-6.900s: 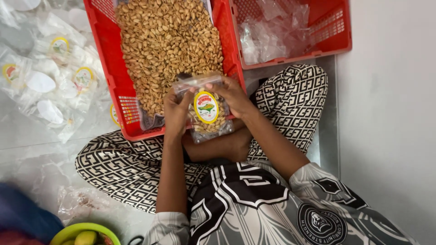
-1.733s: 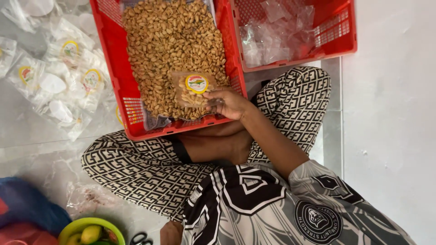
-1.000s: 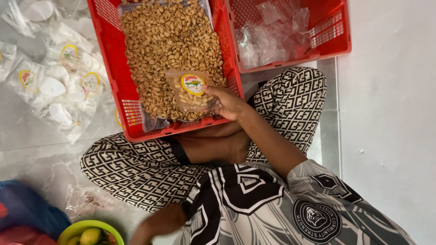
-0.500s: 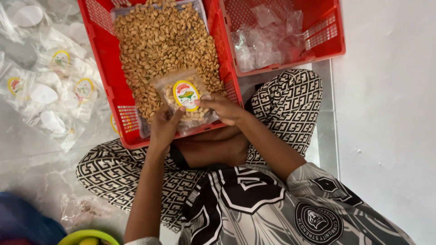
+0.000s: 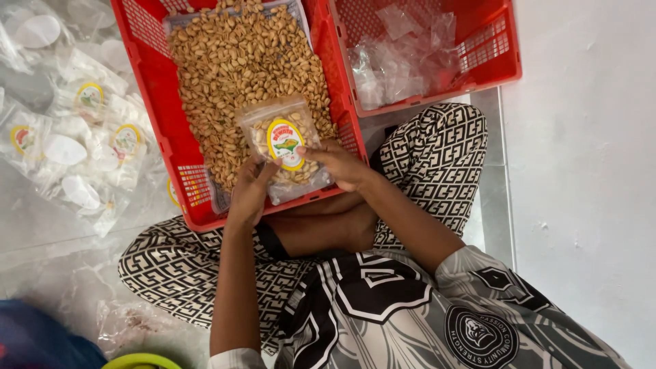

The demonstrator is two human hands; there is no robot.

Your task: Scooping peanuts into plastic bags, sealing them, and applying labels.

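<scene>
Both hands, left [image 5: 249, 195] and right [image 5: 342, 166], grip a clear peanut pouch [image 5: 285, 147] bearing a yellow-rimmed oval label, held over the red crate [image 5: 147, 102] of loose peanuts [image 5: 239, 68]. Labelled empty pouches [image 5: 82, 130] lie on the floor, left.

The top edge cuts off both red crates: the peanut crate [image 5: 147, 102] loses its far wall, and the crate of empty clear bags [image 5: 502, 55] its far end. The lower part of the labelled pouch of peanuts [image 5: 285, 147] is covered by the left hand [image 5: 249, 191] and right hand [image 5: 342, 167], so its bottom seam cannot be seen. The label's picture is too small to make out. At the bottom edge, a green bowl [image 5: 140, 361] shows only its rim, and a blue thing [image 5: 34, 345] in the corner is cut off and unidentifiable. The labelled bags [image 5: 82, 137] on the floor run out of frame on the left.
</scene>
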